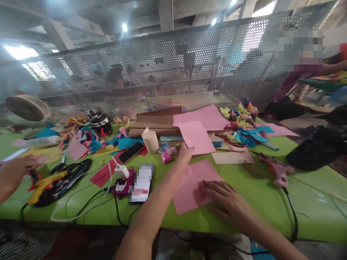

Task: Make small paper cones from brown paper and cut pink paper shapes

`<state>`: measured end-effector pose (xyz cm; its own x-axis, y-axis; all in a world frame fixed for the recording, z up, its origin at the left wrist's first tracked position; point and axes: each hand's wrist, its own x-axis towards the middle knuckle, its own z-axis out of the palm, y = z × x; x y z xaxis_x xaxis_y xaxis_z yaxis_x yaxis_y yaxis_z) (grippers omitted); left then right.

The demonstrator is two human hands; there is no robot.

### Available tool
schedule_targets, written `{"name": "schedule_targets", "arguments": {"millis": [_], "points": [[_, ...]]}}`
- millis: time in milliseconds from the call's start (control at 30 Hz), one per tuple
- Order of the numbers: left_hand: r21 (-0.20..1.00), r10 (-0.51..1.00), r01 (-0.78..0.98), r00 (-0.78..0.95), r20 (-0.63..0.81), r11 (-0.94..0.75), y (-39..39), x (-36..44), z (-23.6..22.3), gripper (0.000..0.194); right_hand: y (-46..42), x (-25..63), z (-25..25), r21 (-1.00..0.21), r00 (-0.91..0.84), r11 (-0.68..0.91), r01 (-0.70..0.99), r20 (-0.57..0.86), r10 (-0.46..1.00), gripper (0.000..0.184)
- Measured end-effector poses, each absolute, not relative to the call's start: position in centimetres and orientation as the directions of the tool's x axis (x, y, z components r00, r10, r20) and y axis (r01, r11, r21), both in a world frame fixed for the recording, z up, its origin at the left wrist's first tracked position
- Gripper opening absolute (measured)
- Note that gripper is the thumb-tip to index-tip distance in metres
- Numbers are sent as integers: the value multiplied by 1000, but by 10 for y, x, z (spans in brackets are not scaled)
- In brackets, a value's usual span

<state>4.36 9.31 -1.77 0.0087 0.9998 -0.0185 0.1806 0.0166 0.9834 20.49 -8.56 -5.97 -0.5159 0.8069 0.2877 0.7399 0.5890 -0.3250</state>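
My left hand (186, 154) reaches forward and pinches the lower left corner of a pink paper sheet (197, 138), its thumb on top. That sheet is raised and overlaps a larger pink sheet (214, 117) behind it. On the green table in front of me lies another pink sheet (192, 191). My right hand (225, 196) rests over its right edge, palm down, fingers stretched out.
A pink glue gun (280, 171) stands at the right with its cord trailing. Left of my arm lie a phone (142, 182), a power strip (124, 184) and loose cables. Another person's hand (21, 168) is beside a yellow glue gun (47, 186). Paper scraps (78, 144) litter the back.
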Motion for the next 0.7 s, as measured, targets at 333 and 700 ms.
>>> {"name": "schedule_targets", "arguments": {"millis": [333,700], "points": [[598,876,642,385,289,-480,12,2,13,58,-111,217,-66,-219,-385,482,849,370,845,36],[308,727,708,683,-71,-635,-63,-40,-5,54,-135,225,-58,-290,-448,536,793,320,835,62]]}}
